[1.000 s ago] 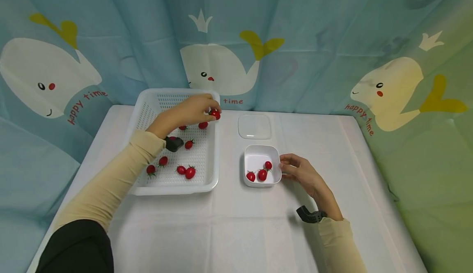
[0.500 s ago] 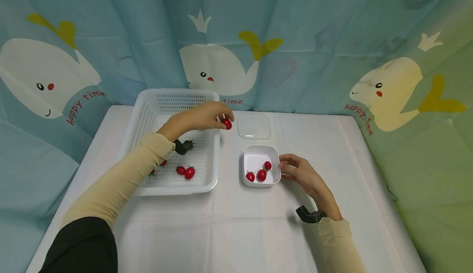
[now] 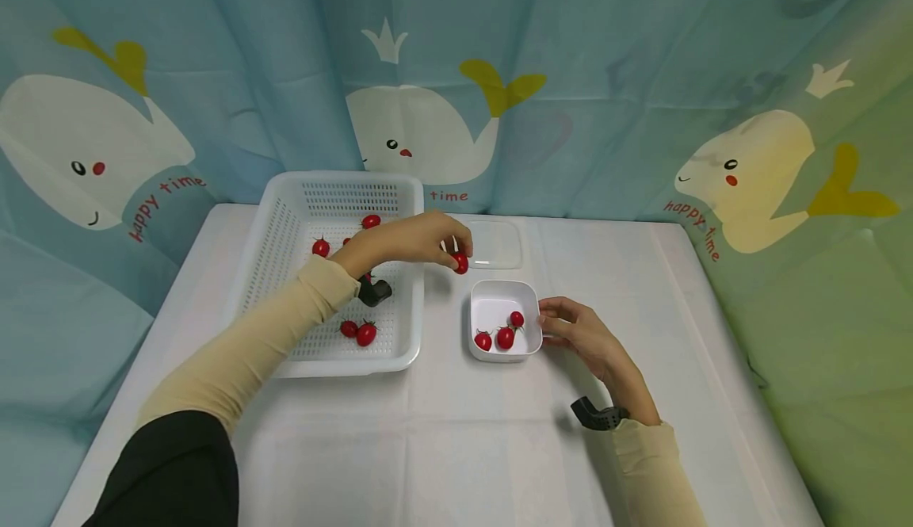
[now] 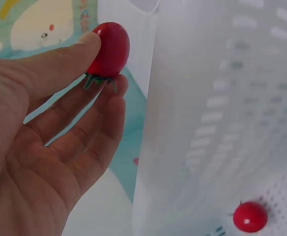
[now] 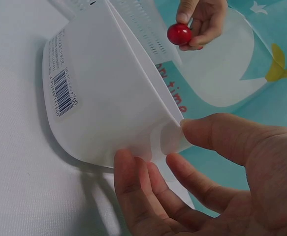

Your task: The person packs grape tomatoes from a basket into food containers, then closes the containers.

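My left hand (image 3: 435, 240) pinches a cherry tomato (image 4: 113, 50) between thumb and fingertips, its green stalk end toward the fingers. In the head view it is above the tabletop, beside the basket's right rim and over the near-left part of the clear lid (image 3: 502, 246). A small white square box (image 3: 529, 291) stands nearer the person, with several cherry tomatoes (image 3: 505, 338) inside. My right hand (image 3: 588, 337) touches the box's right side. In the right wrist view its thumb meets the rim and its fingertips lie against the outer wall.
A large white perforated basket (image 3: 410, 353) stands on the left, with several cherry tomatoes (image 3: 366, 334) in it, some hidden by the left arm. A white cloth (image 3: 456, 456) covers the table. Behind hangs a blue curtain (image 3: 599, 147) with whale prints.
My left hand has lifted a cherry tomato out of the basket's far right part. It has carried it right and toward the person, past the rim. My right hand and the box have stayed put.
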Motion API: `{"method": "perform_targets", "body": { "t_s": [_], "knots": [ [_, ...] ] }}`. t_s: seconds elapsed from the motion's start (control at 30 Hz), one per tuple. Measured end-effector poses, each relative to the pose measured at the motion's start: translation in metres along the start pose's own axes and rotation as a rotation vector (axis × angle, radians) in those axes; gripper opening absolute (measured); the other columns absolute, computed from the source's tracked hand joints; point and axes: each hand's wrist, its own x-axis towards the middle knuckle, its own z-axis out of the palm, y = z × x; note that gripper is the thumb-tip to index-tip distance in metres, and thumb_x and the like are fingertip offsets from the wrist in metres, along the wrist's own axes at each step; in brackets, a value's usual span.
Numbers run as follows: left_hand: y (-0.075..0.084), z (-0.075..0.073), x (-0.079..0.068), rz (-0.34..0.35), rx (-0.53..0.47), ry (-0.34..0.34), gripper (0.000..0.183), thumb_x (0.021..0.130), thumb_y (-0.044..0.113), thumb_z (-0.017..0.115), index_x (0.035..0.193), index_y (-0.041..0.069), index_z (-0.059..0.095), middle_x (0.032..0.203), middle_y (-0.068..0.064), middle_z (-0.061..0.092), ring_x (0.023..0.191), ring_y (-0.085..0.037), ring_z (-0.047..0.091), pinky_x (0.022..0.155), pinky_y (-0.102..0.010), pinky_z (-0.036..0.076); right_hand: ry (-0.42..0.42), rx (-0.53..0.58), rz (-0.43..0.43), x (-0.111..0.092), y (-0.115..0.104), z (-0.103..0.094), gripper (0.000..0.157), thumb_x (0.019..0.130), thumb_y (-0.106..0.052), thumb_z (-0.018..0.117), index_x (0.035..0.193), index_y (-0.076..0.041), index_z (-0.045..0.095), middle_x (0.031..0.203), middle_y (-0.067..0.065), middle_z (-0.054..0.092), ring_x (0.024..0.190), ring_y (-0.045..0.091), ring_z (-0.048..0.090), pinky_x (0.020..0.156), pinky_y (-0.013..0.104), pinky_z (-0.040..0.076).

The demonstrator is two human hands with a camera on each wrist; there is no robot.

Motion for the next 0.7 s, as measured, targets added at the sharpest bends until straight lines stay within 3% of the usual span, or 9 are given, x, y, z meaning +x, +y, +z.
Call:
{"method": "perform_targets", "body": {
  "t_s": [0.37,0.7],
  "knots": [
    [0.011,0.013,0.022,0.053,0.010,-0.109,0.020,0.096,0.009,0.073,0.116,0.011,0.076,0.112,-0.004,0.077,0.107,-0.019,0.071,0.095,-0.032,0.056,0.002,0.002,-0.005,0.000,-0.001,0.000,0.050,0.102,-0.017,0.066,0.143,0.007,0.051,0.130,0.020,0.061,0.106,0.014,0.065,0.095,0.031,0.060],
    [0.027,0.028,0.039,0.076,-0.011,-0.173,0.022,0.097,0.006,0.071,0.120,0.005,0.075,0.111,-0.004,0.078,0.111,-0.021,0.071,0.098,-0.032,0.056,-0.005,0.020,-0.012,0.001,0.001,0.000,0.051,0.101,-0.015,0.065,0.143,0.008,0.049,0.129,0.020,0.061,0.104,0.012,0.064,0.093,0.030,0.060]
  ]
}}
